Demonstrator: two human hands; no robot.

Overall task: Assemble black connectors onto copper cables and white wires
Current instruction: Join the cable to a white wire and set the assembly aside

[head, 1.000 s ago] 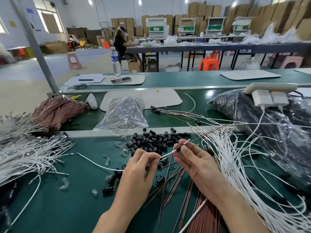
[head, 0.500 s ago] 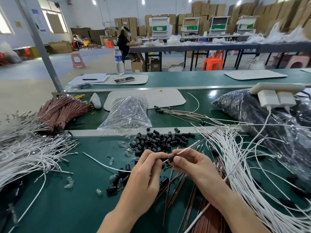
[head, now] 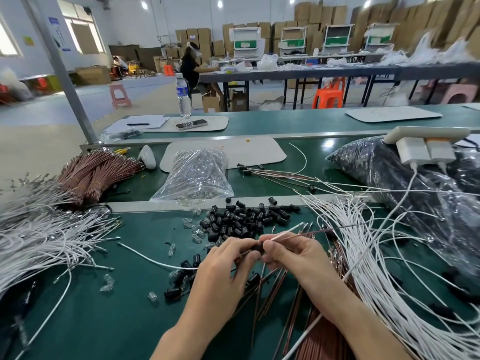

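Observation:
My left hand (head: 220,274) and my right hand (head: 293,258) meet over the green bench. Between their fingertips sits a small black connector (head: 257,248), pinched from both sides. My right hand also pinches a white wire (head: 285,232) and a thin copper cable (head: 327,231) that run up and to the right from the connector. A heap of loose black connectors (head: 244,219) lies just beyond the hands. Copper cables (head: 272,294) lie under my wrists. White wires (head: 363,255) fan out on the right.
A large pile of white wires (head: 39,242) covers the left. Bundled copper cables (head: 96,172) lie at the back left beside a clear bag of clear parts (head: 194,175). A black bag (head: 415,183) and a power strip with chargers (head: 426,144) are at the right.
My hands have come together. The black connector slid down along the white wire and copper cable toward my fingers, and both hands now pinch it.

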